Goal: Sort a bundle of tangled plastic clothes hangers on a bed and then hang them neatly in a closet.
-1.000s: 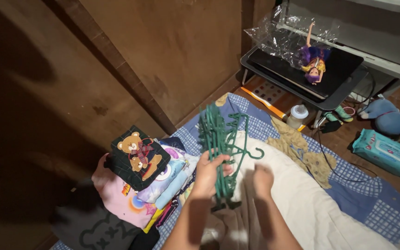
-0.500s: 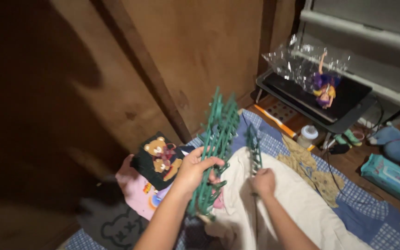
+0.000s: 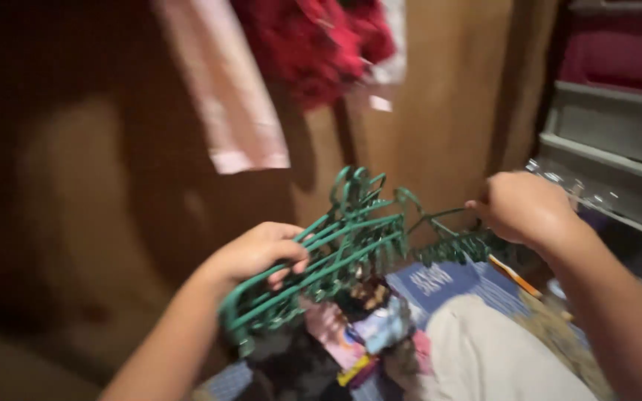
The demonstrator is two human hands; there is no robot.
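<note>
Before the brown wooden wall (image 3: pixel 440 96), the left hand (image 3: pixel 258 252) clenches a bundle of green plastic hangers (image 3: pixel 321 252); the right hand (image 3: pixel 518 208) grips one separate green hanger (image 3: pixel 447 241). Pink cloth (image 3: pixel 224 89) and red cloth (image 3: pixel 313 41) hang above; folded clothes (image 3: pixel 358 338) lie below.

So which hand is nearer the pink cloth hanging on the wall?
Left. The left hand is below the pink cloth, gripping the hangers; the right hand is off to its right.
</note>
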